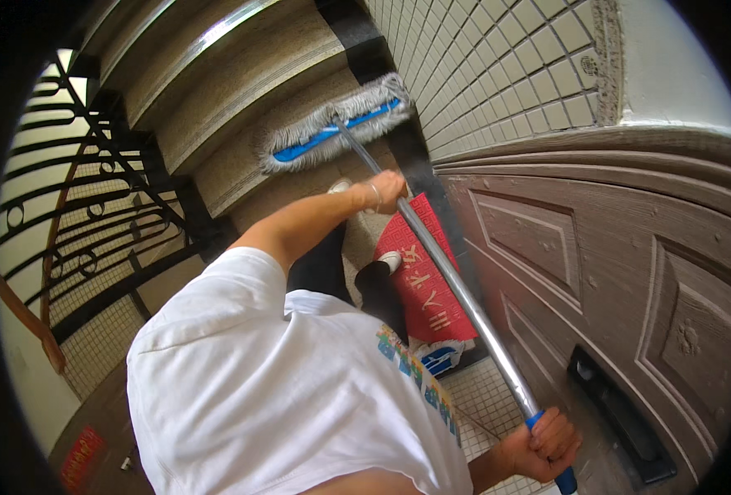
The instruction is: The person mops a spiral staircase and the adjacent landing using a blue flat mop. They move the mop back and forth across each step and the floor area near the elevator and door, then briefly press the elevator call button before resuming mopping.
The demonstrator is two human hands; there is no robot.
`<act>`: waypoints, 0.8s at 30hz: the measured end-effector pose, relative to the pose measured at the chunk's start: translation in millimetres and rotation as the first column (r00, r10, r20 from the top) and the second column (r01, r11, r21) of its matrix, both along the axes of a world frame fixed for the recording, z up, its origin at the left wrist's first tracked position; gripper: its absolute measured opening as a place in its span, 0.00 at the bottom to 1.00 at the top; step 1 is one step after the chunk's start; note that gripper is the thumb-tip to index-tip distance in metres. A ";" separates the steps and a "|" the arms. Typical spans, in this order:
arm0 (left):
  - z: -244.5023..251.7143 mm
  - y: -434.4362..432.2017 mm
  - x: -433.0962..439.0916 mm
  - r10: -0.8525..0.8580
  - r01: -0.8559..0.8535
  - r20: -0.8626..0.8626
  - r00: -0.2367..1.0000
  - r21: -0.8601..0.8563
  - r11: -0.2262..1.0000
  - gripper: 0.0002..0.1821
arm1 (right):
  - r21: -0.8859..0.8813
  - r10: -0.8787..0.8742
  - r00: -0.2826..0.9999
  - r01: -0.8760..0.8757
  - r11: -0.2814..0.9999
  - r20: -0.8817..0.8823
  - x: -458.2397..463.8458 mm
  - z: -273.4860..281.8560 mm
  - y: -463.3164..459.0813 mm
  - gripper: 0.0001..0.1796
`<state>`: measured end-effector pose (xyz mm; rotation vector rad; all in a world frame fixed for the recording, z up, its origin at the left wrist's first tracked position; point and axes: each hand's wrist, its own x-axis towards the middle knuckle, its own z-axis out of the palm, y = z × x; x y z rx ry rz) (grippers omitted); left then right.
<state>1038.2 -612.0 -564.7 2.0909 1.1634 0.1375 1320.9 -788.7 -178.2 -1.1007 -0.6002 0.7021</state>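
A flat dust mop with a grey-white fringed head (pixel 316 139) and a blue frame lies across the foot of the stone stairs (pixel 247 111). Its metal pole (pixel 464 294) slants down to the lower right. My left hand (pixel 387 192), with a bracelet at the wrist, grips the pole's upper part near the mop head. Lower down, my right hand (pixel 545 445) is wrapped around the blue grip at the pole's end. My shoes show below the pole, one beside a red doormat (pixel 424 272) and one at its edge.
A brown panelled door (pixel 588 247) with a black handle (pixel 619 421) stands close on the right. Beige tiled wall (pixel 501 68) continues beside the stairs. A black metal railing (pixel 105 179) runs along the left. Behind me lies a blue and white item (pixel 442 360), partly hidden.
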 end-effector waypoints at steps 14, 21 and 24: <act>-61.3 -69.4 43.1 0.265 -0.244 0.151 0.953 -0.142 0.959 0.07 | 0.231 0.443 0.887 -0.462 0.856 0.132 -11.0 -25.0 10.6 0.19; -79.8 -79.9 -10.5 0.444 -0.452 0.199 0.873 -0.011 0.892 0.09 | 0.268 0.616 0.778 -0.624 0.734 0.122 -59.6 -45.9 37.6 0.20; -87.4 -102.9 -30.4 0.539 -0.551 0.234 0.809 -0.021 0.835 0.09 | 0.202 0.638 0.764 -0.643 0.739 0.099 -79.4 -48.7 43.5 0.20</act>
